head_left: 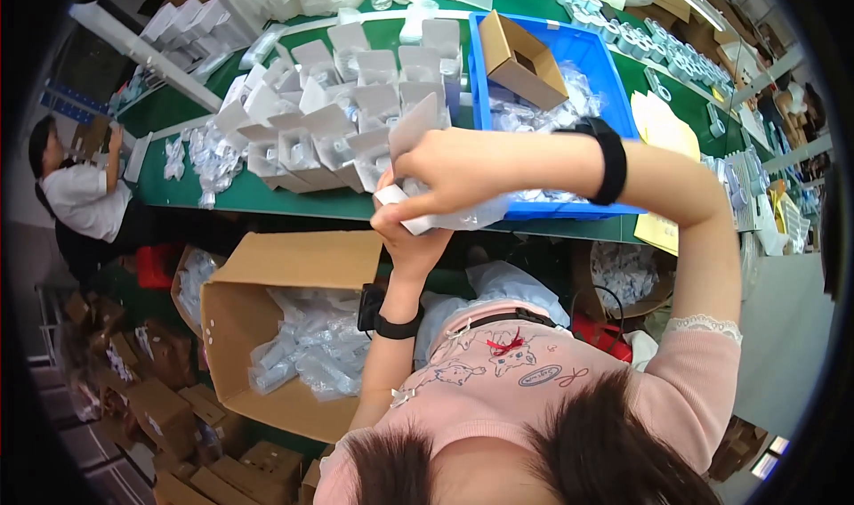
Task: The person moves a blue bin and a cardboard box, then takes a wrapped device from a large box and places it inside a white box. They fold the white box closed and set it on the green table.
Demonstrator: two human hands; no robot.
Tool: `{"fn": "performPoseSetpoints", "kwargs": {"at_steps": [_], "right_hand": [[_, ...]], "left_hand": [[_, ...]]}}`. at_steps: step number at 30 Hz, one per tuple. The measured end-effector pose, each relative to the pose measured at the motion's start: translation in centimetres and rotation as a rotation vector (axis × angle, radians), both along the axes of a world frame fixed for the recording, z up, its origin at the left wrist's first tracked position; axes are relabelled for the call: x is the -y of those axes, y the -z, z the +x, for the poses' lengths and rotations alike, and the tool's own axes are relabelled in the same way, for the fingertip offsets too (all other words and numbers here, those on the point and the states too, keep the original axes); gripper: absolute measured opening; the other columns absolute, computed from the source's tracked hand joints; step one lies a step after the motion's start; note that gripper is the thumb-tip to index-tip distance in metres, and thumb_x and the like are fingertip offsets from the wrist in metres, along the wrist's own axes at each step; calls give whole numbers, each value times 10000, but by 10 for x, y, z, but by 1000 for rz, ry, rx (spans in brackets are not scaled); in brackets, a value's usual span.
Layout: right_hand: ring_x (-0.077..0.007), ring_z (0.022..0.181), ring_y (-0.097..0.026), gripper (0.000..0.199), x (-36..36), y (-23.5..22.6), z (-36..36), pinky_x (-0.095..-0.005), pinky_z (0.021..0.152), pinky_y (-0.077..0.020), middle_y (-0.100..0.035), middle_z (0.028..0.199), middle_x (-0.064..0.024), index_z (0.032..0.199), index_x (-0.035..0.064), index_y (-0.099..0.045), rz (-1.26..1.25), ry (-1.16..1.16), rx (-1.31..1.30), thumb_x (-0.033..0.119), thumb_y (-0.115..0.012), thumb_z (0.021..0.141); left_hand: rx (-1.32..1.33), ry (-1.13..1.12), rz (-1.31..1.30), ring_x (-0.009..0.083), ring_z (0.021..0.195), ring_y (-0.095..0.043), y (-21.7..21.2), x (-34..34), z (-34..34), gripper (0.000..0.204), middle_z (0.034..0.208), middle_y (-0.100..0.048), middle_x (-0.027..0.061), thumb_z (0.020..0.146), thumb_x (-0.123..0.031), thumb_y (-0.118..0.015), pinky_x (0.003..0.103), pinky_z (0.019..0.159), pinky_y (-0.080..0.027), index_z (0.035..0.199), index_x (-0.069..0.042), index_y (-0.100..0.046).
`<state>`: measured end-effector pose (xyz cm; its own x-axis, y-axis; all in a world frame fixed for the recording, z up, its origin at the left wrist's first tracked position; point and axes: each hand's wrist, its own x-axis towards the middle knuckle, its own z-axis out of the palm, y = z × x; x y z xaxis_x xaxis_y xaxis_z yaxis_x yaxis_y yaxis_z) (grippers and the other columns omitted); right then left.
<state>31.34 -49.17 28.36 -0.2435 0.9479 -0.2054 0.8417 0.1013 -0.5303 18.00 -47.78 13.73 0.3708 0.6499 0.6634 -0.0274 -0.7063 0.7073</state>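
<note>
Both hands meet at the front edge of the green table (267,198). My right hand (449,169), with a black band on its wrist, grips a small white folding carton (416,124) from above; the carton's flap stands up. My left hand (407,238), with a black watch on its wrist, holds the same carton from below. A clear plastic bag (476,213) hangs at the carton's lower side, between the hands. What is in the bag cannot be made out.
Several open white cartons (334,127) stand in rows on the table. A blue bin (578,56) holds clear bagged parts and a brown cardboard box (520,56). A large cardboard carton (294,265) of bagged parts sits on the floor. Another person (80,193) works at far left.
</note>
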Motion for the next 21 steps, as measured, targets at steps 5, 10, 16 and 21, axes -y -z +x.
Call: {"fn": "performPoseSetpoints", "kwargs": {"at_steps": [5, 10, 16, 21], "right_hand": [[-276, 794, -610, 320, 24, 42, 112, -348, 697, -476, -629, 849, -143, 950, 13, -603, 346, 511, -245, 276, -621, 769], [-333, 867, -578, 305, 54, 205, 215, -380, 737, -465, -617, 899, -152, 936, 45, -599, -109, 356, 351, 44, -653, 636], [-340, 854, -573, 248, 61, 276, 211, -385, 738, -459, -599, 871, -141, 845, 37, -585, -121, 333, 299, 29, -659, 608], [-330, 831, -587, 171, 66, 267, 215, -394, 706, -470, -609, 874, -146, 792, 35, -575, -24, 308, 248, 17, -622, 628]], "left_hand": [[12, -68, 0, 386, 1105, -382, 26, -7, 22, 756, 1181, -366, 219, 541, -120, -830, 447, 902, -350, 1032, -116, -256], [-53, -78, -35, 391, 1116, -366, 47, 6, 49, 737, 1213, -333, 226, 549, -104, -824, 463, 903, -340, 1021, -111, -258], [-147, -147, -106, 401, 1140, -346, 77, 1, 46, 715, 1266, -292, 247, 566, -98, -810, 475, 901, -334, 1037, -104, -272], [-282, -207, -15, 381, 1140, -350, 53, 6, 48, 596, 1298, -282, 232, 591, -85, -780, 440, 885, -358, 1040, -73, -388]]}}
